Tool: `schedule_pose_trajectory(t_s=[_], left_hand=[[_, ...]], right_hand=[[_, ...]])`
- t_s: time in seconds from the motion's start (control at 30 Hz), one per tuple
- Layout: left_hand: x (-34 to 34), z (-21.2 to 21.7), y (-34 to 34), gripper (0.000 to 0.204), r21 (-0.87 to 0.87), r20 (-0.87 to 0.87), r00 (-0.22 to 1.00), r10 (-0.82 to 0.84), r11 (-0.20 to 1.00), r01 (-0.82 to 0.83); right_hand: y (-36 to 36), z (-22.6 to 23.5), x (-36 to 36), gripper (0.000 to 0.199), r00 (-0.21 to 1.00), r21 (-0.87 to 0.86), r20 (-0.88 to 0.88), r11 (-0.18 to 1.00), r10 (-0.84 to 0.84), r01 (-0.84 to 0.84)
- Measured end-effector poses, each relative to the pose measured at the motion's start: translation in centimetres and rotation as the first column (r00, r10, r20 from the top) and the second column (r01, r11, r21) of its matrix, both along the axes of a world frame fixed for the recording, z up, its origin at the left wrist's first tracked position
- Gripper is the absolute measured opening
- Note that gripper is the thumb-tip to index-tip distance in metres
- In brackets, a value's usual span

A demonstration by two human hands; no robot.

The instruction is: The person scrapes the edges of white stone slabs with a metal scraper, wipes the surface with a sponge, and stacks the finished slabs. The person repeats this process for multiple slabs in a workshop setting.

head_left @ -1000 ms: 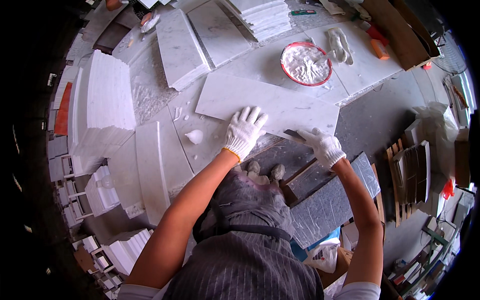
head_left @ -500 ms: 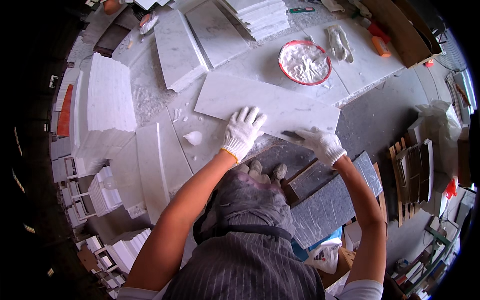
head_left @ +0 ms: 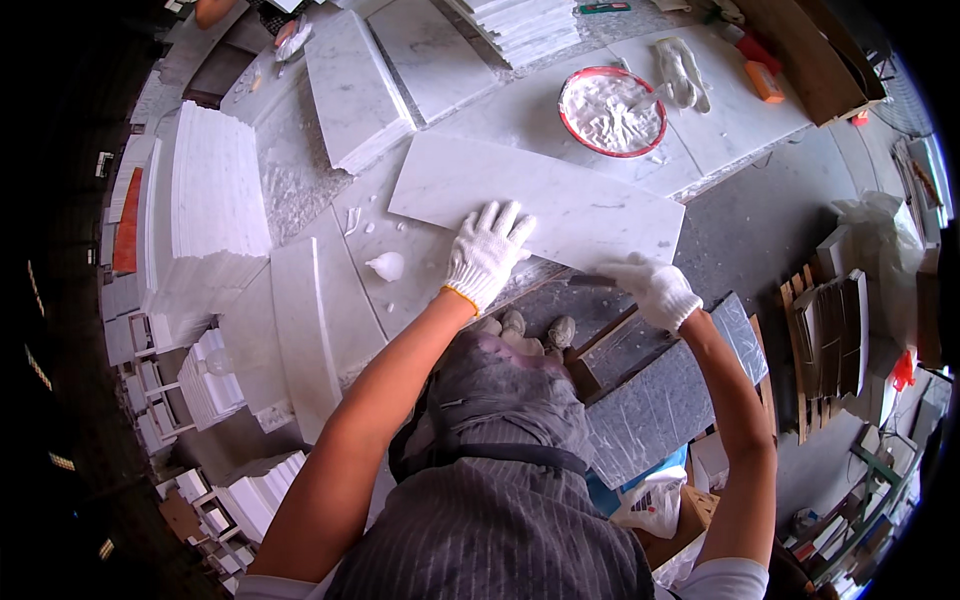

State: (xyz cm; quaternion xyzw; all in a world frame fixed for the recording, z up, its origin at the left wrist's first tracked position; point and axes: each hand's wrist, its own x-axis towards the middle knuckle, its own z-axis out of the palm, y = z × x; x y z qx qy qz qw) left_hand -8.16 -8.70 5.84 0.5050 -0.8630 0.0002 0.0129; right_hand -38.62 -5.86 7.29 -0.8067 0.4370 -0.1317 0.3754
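2 gloved hands | left hand [head_left: 488,255] flat on 1 marble slab [head_left: 560,200] | right hand [head_left: 655,290] grips 1 scraper [head_left: 592,281]

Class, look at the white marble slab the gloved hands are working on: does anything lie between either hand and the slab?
Nothing visible does. The left hand lies flat on the marble slab. The right hand is at the slab's near edge, holding a dark tool against it.
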Motion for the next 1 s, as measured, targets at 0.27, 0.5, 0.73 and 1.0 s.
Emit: schedule_pose_trajectory(t_s=[0.27, 0.5, 0.73, 1.0], left_hand=[[0.0, 0.2, 0.1, 0.048, 0.015, -0.001, 1.000, 0.004, 1.000, -0.004], [0.0, -0.2, 0.0, 0.048, -0.001, 0.012, 1.000, -0.008, 1.000, 0.008], [0.1, -0.1, 0.0, 0.048, -0.008, 0.027, 1.000, -0.011, 1.000, 0.011], [-0.1, -0.1, 0.1, 0.048, -0.006, 0.030, 1.000, -0.005, 1.000, 0.006]], right_hand=[[4.0, -1.5, 2.2, 0.039, 0.908, -0.249, -0.169, 0.908, -0.382, 0.336], [4.2, -2.4, 3.4, 0.039, 0.823, -0.290, -0.152, 0.821, -0.547, 0.491], [5.8, -2.0, 4.6, 0.038, 0.828, -0.258, -0.156, 0.832, -0.538, 0.492], [7.0, -3.4, 7.7, 0.037, 0.705, -0.319, -0.162, 0.712, -0.691, 0.625]])
